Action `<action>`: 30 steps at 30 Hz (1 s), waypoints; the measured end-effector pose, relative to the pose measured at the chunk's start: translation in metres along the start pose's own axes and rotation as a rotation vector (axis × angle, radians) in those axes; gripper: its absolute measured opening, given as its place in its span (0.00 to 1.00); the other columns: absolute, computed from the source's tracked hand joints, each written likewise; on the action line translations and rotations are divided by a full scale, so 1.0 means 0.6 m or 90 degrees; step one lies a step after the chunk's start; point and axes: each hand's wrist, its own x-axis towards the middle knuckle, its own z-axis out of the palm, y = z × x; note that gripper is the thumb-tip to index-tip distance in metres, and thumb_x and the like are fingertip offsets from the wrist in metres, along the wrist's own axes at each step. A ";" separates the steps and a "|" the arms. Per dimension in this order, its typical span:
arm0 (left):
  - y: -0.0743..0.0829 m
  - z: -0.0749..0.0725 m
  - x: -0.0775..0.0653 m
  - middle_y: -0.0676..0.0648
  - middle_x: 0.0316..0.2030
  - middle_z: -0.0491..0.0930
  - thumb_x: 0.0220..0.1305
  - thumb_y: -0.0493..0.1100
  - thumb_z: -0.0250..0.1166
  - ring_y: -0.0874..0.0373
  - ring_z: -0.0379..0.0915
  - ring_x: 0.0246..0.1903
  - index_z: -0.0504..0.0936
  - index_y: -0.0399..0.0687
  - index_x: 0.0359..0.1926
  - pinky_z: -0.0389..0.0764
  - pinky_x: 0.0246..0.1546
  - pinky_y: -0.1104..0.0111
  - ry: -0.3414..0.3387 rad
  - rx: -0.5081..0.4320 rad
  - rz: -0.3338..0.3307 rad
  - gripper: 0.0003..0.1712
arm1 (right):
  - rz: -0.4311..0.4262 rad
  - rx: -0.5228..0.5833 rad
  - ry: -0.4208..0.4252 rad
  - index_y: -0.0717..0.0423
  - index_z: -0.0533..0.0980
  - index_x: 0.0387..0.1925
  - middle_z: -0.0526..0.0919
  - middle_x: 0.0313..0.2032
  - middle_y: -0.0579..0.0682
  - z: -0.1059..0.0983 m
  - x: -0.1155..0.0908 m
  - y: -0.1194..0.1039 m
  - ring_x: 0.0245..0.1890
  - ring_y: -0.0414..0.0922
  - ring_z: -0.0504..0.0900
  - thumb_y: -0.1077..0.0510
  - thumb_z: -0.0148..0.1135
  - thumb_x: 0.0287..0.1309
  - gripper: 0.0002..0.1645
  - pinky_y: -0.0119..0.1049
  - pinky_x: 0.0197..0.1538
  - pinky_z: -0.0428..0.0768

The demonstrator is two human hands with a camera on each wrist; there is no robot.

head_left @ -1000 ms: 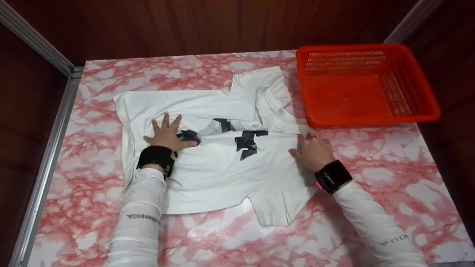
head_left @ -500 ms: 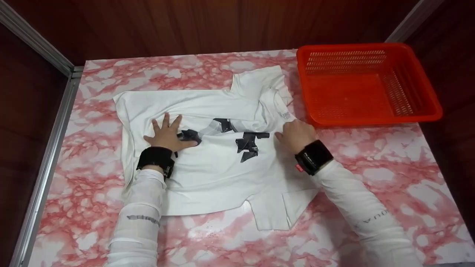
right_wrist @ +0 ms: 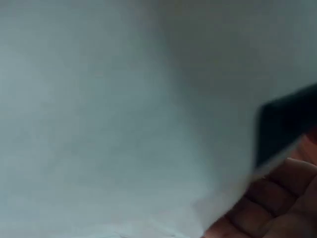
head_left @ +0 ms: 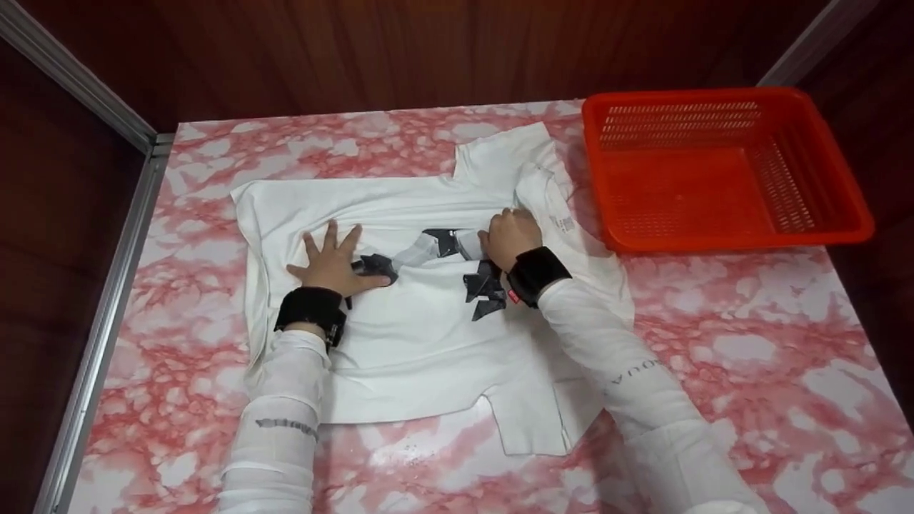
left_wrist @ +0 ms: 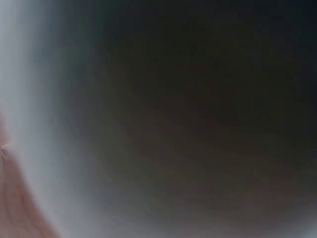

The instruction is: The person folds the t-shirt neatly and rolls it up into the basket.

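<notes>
A white T-shirt (head_left: 414, 364) with a black print (head_left: 485, 289) lies sideways, its collar toward the right. My left hand (head_left: 332, 268) rests on the shirt's left part with fingers spread, the thumb across a dark patch of the print. Near the collar my right hand (head_left: 510, 239) has its fingers curled, gripping the cloth along a fold by the print. Close up in the right wrist view, the curled fingers (right_wrist: 267, 203) lie at the edge of the white cloth. The left wrist view is mostly dark and blurred.
An orange-red plastic basket (head_left: 728, 243) with slotted walls stands at the back right, close to the shirt's sleeve. The tabletop (head_left: 735, 350) has a pink and white marbled pattern. Dark brown panels (head_left: 400, 57) rise behind it and at both sides.
My right hand has moved left from the shirt's shoulder, past the collar, to the fold beside the print. The left hand has stayed in place on the shirt.
</notes>
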 end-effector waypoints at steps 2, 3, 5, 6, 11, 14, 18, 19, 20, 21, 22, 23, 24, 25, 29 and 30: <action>0.006 0.001 0.006 0.44 0.69 0.32 0.33 0.77 0.60 0.31 0.20 0.63 0.43 0.67 0.68 0.40 0.44 0.26 0.001 0.003 0.001 0.62 | 0.029 -0.011 0.016 0.67 0.78 0.34 0.79 0.34 0.61 0.003 0.004 0.007 0.38 0.58 0.76 0.46 0.55 0.53 0.24 0.47 0.45 0.72; 0.009 0.000 0.008 0.44 0.69 0.32 0.33 0.77 0.60 0.32 0.20 0.63 0.43 0.67 0.68 0.40 0.44 0.26 -0.001 0.003 0.001 0.62 | 0.040 -0.011 0.021 0.66 0.77 0.36 0.79 0.35 0.60 0.004 0.006 0.011 0.40 0.57 0.76 0.46 0.56 0.53 0.25 0.47 0.46 0.72; 0.015 -0.002 0.015 0.45 0.69 0.31 0.33 0.77 0.60 0.32 0.20 0.63 0.42 0.68 0.68 0.40 0.44 0.26 -0.006 0.004 0.000 0.62 | 0.057 -0.012 0.023 0.65 0.76 0.38 0.79 0.38 0.59 0.006 0.011 0.019 0.44 0.57 0.75 0.45 0.56 0.53 0.26 0.49 0.47 0.71; 0.017 -0.003 0.018 0.45 0.69 0.31 0.33 0.77 0.60 0.32 0.20 0.63 0.42 0.68 0.68 0.40 0.44 0.26 -0.009 0.005 -0.002 0.62 | 0.064 -0.008 0.018 0.64 0.76 0.40 0.78 0.40 0.59 0.007 0.014 0.022 0.46 0.56 0.74 0.44 0.56 0.53 0.27 0.49 0.47 0.71; 0.017 -0.006 0.044 0.46 0.69 0.29 0.29 0.80 0.58 0.32 0.18 0.63 0.40 0.71 0.68 0.40 0.43 0.26 -0.019 0.013 -0.010 0.64 | 0.050 0.001 -0.010 0.62 0.70 0.52 0.72 0.53 0.59 0.016 0.030 0.040 0.56 0.55 0.67 0.41 0.52 0.54 0.33 0.48 0.54 0.67; 0.013 -0.004 0.061 0.47 0.69 0.27 0.26 0.82 0.57 0.33 0.16 0.63 0.39 0.72 0.67 0.39 0.42 0.25 -0.026 0.011 -0.008 0.66 | 0.024 0.003 -0.015 0.62 0.67 0.56 0.69 0.57 0.60 0.023 0.038 0.052 0.58 0.56 0.65 0.41 0.51 0.56 0.35 0.46 0.58 0.64; 0.013 -0.003 0.077 0.48 0.69 0.26 0.23 0.83 0.57 0.34 0.14 0.62 0.39 0.74 0.67 0.37 0.42 0.25 -0.037 -0.002 0.005 0.67 | 0.005 0.008 -0.021 0.63 0.64 0.58 0.66 0.59 0.61 0.028 0.044 0.068 0.60 0.57 0.62 0.43 0.49 0.57 0.35 0.45 0.62 0.60; 0.012 -0.004 0.079 0.48 0.69 0.26 0.23 0.82 0.58 0.34 0.14 0.62 0.39 0.74 0.67 0.37 0.41 0.25 -0.039 -0.006 0.008 0.67 | 0.001 0.011 -0.024 0.63 0.64 0.59 0.66 0.59 0.61 0.028 0.046 0.070 0.61 0.57 0.62 0.44 0.50 0.57 0.35 0.45 0.62 0.59; 0.013 -0.006 0.081 0.48 0.69 0.26 0.23 0.82 0.58 0.34 0.14 0.62 0.39 0.73 0.67 0.36 0.41 0.25 -0.040 -0.010 0.010 0.67 | -0.002 0.011 -0.028 0.63 0.63 0.59 0.65 0.59 0.61 0.028 0.048 0.072 0.61 0.57 0.61 0.44 0.49 0.57 0.35 0.45 0.63 0.58; 0.014 -0.007 0.082 0.48 0.69 0.26 0.23 0.82 0.59 0.34 0.14 0.62 0.39 0.73 0.67 0.36 0.42 0.25 -0.042 -0.012 0.012 0.67 | -0.004 0.011 -0.031 0.64 0.63 0.59 0.65 0.60 0.61 0.028 0.051 0.074 0.61 0.58 0.61 0.44 0.49 0.57 0.35 0.44 0.63 0.58; 0.015 -0.009 0.083 0.48 0.69 0.26 0.24 0.81 0.59 0.34 0.14 0.63 0.39 0.73 0.67 0.36 0.42 0.25 -0.043 -0.012 0.013 0.67 | -0.005 0.013 -0.036 0.64 0.62 0.59 0.64 0.60 0.62 0.029 0.053 0.076 0.61 0.58 0.60 0.45 0.49 0.57 0.35 0.44 0.64 0.57; 0.017 -0.013 0.083 0.48 0.69 0.26 0.25 0.80 0.59 0.34 0.14 0.63 0.39 0.73 0.67 0.37 0.42 0.25 -0.046 -0.011 0.013 0.66 | -0.006 0.015 -0.044 0.64 0.62 0.60 0.64 0.60 0.62 0.028 0.055 0.077 0.62 0.58 0.60 0.45 0.49 0.58 0.35 0.44 0.64 0.56; 0.018 -0.015 0.083 0.48 0.69 0.26 0.26 0.80 0.60 0.34 0.14 0.63 0.38 0.72 0.67 0.37 0.43 0.25 -0.047 -0.009 0.013 0.66 | -0.012 0.015 -0.037 0.64 0.61 0.60 0.63 0.61 0.62 0.036 0.060 0.082 0.62 0.58 0.59 0.43 0.47 0.58 0.36 0.44 0.64 0.55; 0.020 -0.018 0.084 0.48 0.69 0.26 0.27 0.79 0.60 0.34 0.15 0.63 0.38 0.72 0.67 0.37 0.43 0.26 -0.048 -0.006 0.012 0.66 | -0.014 0.019 -0.042 0.64 0.61 0.60 0.63 0.61 0.62 0.036 0.063 0.083 0.62 0.58 0.59 0.44 0.47 0.58 0.36 0.43 0.64 0.55; 0.023 -0.024 0.090 0.48 0.69 0.26 0.29 0.78 0.61 0.35 0.15 0.63 0.38 0.72 0.68 0.38 0.44 0.26 -0.053 0.001 0.007 0.65 | -0.013 0.036 -0.072 0.62 0.59 0.62 0.61 0.62 0.61 0.036 0.076 0.090 0.64 0.57 0.56 0.43 0.47 0.58 0.37 0.42 0.65 0.53; 0.022 -0.024 0.093 0.48 0.69 0.25 0.29 0.78 0.61 0.35 0.14 0.63 0.38 0.72 0.67 0.38 0.44 0.26 -0.052 0.001 0.007 0.65 | -0.016 0.037 -0.076 0.62 0.59 0.62 0.60 0.63 0.60 0.037 0.080 0.092 0.64 0.57 0.55 0.43 0.47 0.58 0.37 0.42 0.65 0.53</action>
